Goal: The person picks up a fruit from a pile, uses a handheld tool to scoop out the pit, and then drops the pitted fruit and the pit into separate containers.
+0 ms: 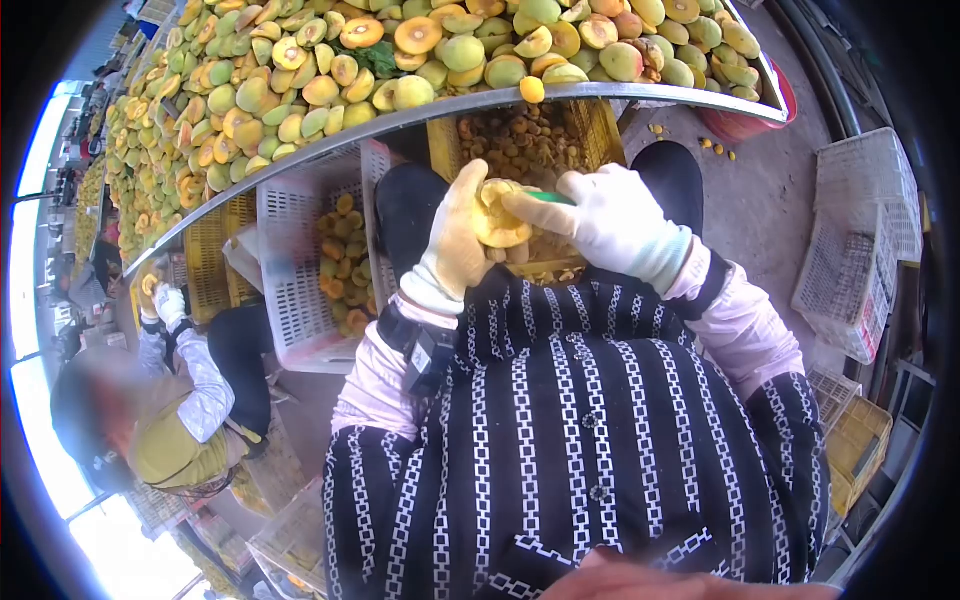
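Note:
My left hand (458, 230), in a stained white glove, holds a yellow-orange fruit (503, 222) with its cut face up. My right hand (615, 215), in a white glove, grips a tool with a green handle (548, 197), its fingertips against the fruit. The working end of the tool is hidden. Both hands are above a yellow crate (440, 145) of pits and fruit scraps, between my knees. Beyond them, a metal-edged table (400, 117) bears a heap of whole and halved fruits (330, 90).
A white crate (305, 300) with halved fruit stands at my left. Further left a co-worker (180, 420) in gloves holds a fruit. White baskets (865, 220) are stacked at the right, near a red tub (750, 125). Another person's blurred hand (680, 583) shows at the bottom edge.

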A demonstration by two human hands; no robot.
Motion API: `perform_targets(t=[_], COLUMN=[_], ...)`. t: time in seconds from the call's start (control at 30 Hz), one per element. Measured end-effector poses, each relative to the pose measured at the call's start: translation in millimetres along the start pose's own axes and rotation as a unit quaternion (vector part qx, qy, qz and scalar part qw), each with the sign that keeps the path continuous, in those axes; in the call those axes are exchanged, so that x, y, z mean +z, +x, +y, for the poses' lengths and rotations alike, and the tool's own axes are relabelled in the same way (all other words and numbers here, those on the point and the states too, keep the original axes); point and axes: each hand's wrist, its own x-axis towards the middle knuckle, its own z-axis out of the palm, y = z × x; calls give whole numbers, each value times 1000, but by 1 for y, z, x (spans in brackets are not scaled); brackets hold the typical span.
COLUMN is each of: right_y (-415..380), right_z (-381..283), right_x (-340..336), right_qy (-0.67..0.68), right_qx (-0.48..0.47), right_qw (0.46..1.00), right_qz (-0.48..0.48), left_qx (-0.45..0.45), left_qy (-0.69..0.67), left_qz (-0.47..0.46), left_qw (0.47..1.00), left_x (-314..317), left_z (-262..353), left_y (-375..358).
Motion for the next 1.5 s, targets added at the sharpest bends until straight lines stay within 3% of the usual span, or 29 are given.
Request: perform_targets(t=[0.1,0.17,0.2,0.23,0.27,0.3,0.37,0.43,0.47,0.53,0.6,0.63,0.73,0.77,0.83,0.87,0.9,0.93,0.97,1.03,1.2,1.27,1.33,1.43,1.47,1.5], right_y=[-10,-27,-37,-44,-46,-48,-44,-35,-33,-29,-34,-40,-64,-72,-90,-94,-95,-93,-88,-65,-12,0,4,0,-1,-3], right_z=[23,41,46,46,46,44,38,30,27,22,23,25,28,30,32,33,34,35,36,32,5,-8,-19,-27,-28,-30], right_x=[3,11,13,16,20,25,37,45,51,45,42,42,32,30,34,37,40,42,43,37,10,-2,-17,-21,-27,-30], right_qy=[-38,-74,-67,-59,-27,7,69,105,110,120,128,123,99,94,142,176,180,208,238,257,274,263,226,173,157,141], right_qx=[60,147,148,149,156,163,171,163,158,153,165,166,198,204,251,270,267,258,248,222,117,86,91,100,99,98], right_qw=[997,979,979,979,980,980,980,979,981,981,978,978,975,974,958,946,946,942,936,936,944,944,957,968,973,977], right_qz=[-6,-124,-125,-126,-117,-109,-70,-58,-37,-28,-22,-20,-35,-36,15,31,31,54,75,95,138,176,155,154,140,126], left_qx=[0,55,109,188,220,320,400,283,347,355,315,263,160,174,207,288,309,307,293,249,208,240,276,276,351,348], left_qy=[14,-4,27,129,193,496,715,550,487,600,636,702,771,765,727,610,312,127,-63,-166,-245,-158,-72,-61,118,116], left_qz=[41,61,148,152,290,390,412,369,281,259,256,266,275,285,269,244,166,68,-31,-161,-155,-80,-5,45,100,95], left_qw=[999,997,983,962,911,707,399,694,751,668,656,606,551,551,597,697,883,941,954,940,934,955,958,958,923,925], left_x=[-11,-47,-55,-80,-106,-121,-158,-98,-93,-63,-40,-33,-16,-15,-27,-34,-39,-50,-48,-35,-10,-4,11,34,38,39], left_z=[19,32,40,46,50,53,63,83,87,98,102,104,99,100,106,107,105,105,108,103,60,40,24,14,5,2], left_y=[-17,-38,-53,-68,-71,-78,-66,-41,-12,46,106,134,186,191,195,189,185,174,146,100,23,10,1,-7,-6,-8])
